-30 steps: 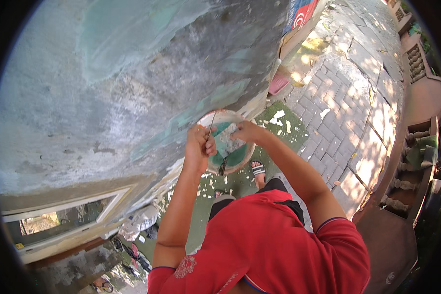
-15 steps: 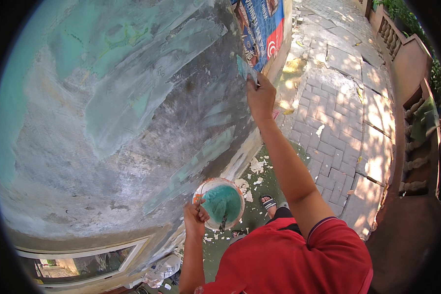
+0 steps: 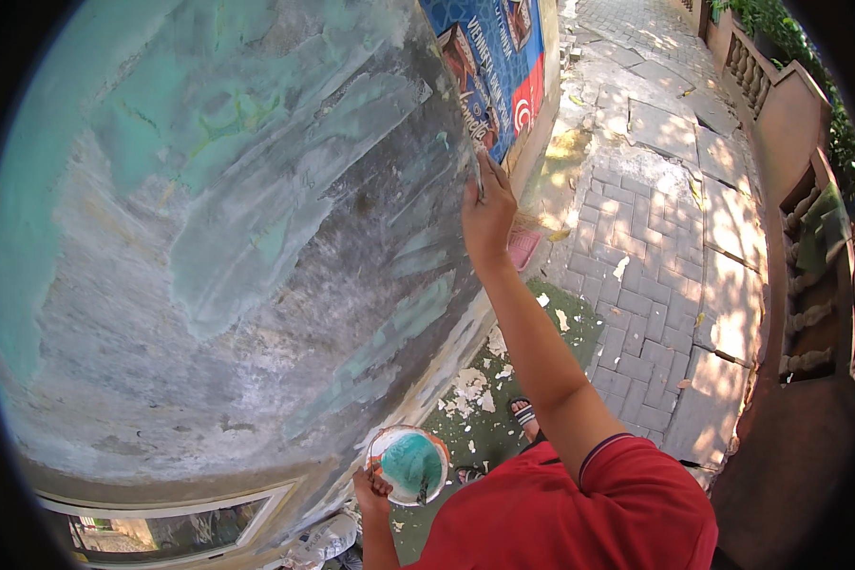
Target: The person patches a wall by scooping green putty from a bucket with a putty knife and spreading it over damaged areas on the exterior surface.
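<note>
My right hand (image 3: 490, 217) is closed around a putty knife (image 3: 478, 171), seen nearly edge-on against the grey wall (image 3: 256, 351) beside a blue poster. Fresh streaks of teal putty cross the dark part of the wall to its left. Low down, my left hand (image 3: 372, 494) grips the wire handle of a white bucket (image 3: 382, 445). Teal putty (image 3: 412, 460) fills part of the bucket, and a dark stick-like tool (image 3: 424, 490) leans inside it. Most of the knife's handle is hidden by my fingers.
The blue and red poster (image 3: 496, 66) covers the wall's far end. A paved path (image 3: 636, 256) runs along the right, bordered by a balustrade (image 3: 803, 313). Paint flakes (image 3: 469, 385) litter the green ground by my sandals. A window (image 3: 161, 527) sits lower left.
My right hand has moved slightly down and left, and the putty knife has turned edge-on to the wall. A thin teal streak shows there. The bucket and left hand sit lower.
</note>
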Tool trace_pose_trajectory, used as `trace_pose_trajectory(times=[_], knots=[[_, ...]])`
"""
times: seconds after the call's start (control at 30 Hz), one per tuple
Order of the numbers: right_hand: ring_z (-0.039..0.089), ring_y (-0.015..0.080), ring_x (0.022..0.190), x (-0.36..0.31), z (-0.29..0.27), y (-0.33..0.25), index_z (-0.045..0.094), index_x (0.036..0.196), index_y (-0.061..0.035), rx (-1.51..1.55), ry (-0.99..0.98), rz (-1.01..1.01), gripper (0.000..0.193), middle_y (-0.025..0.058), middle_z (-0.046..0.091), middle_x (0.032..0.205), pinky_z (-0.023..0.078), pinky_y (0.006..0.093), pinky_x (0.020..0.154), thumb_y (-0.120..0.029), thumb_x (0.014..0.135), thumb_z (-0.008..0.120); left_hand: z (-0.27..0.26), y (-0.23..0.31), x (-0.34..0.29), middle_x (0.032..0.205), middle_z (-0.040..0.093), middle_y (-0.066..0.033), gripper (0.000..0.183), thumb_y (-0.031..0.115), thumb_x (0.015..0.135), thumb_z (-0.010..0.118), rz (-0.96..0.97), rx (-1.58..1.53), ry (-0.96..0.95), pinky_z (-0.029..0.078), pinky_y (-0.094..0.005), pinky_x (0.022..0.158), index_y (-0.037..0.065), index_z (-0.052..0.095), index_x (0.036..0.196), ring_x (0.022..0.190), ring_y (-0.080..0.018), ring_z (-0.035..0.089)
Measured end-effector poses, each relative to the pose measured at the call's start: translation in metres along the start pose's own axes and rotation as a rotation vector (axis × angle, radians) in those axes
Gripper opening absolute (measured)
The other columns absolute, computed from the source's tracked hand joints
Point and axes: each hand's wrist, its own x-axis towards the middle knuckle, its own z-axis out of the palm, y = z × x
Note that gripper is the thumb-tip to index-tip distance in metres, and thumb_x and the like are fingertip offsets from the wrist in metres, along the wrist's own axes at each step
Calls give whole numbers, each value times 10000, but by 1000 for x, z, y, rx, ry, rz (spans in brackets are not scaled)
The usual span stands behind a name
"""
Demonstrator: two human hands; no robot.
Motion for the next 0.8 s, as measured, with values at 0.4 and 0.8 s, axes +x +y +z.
trace_pose_trajectory(times=[0.4, 0.8], knots=[[578, 391, 1147, -49, -7, -64, 539, 1311, 1, 228, -124, -39, 463, 230, 590, 1247, 496, 409, 943, -21, 850, 583, -120, -19, 2, 520, 268, 35, 431, 474, 929, 427, 27, -16, 269, 264, -303, 433, 69, 572, 905, 418, -114, 261], [605, 379, 1127, -65, 14, -101, 588, 1265, -7, 230, -191, -54, 421, 233, 610, 1236, 496, 389, 954, 0, 845, 568, -128, -32, -49, 612, 475, 38, 388, 451, 994, 507, 149, -57, 189, 384, -256, 526, 67, 549, 1034, 556, -95, 407]])
